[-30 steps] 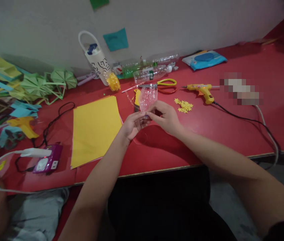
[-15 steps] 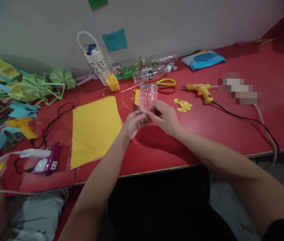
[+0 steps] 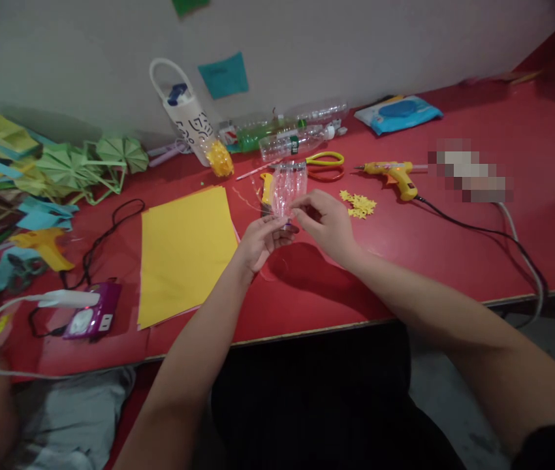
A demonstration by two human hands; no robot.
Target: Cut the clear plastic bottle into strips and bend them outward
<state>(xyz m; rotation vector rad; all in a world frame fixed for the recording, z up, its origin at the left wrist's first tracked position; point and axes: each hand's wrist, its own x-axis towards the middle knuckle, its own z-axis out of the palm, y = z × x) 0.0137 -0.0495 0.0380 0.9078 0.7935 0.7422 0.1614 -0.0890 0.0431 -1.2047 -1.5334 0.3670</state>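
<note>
While left hand (image 3: 265, 243) holds bottle piece (image 3: 288, 186), right hand (image 3: 327, 225) has edged away.

From the plastic piece (image 3: 288, 190) in the left hand (image 3: 262, 244), bottles (image 3: 285, 142) lie at twelve o'clock near the wall (image 3: 317, 59), scissors (image 3: 341, 158) between one and two, a wipes pack (image 3: 399, 115) at two, stars (image 3: 362, 205) at three with a glue gun (image 3: 399, 177) beyond, the paper stack (image 3: 184, 258) at eight, folded paper figures (image 3: 74, 166) far out at nine, a tall container (image 3: 190, 127) at ten
</note>
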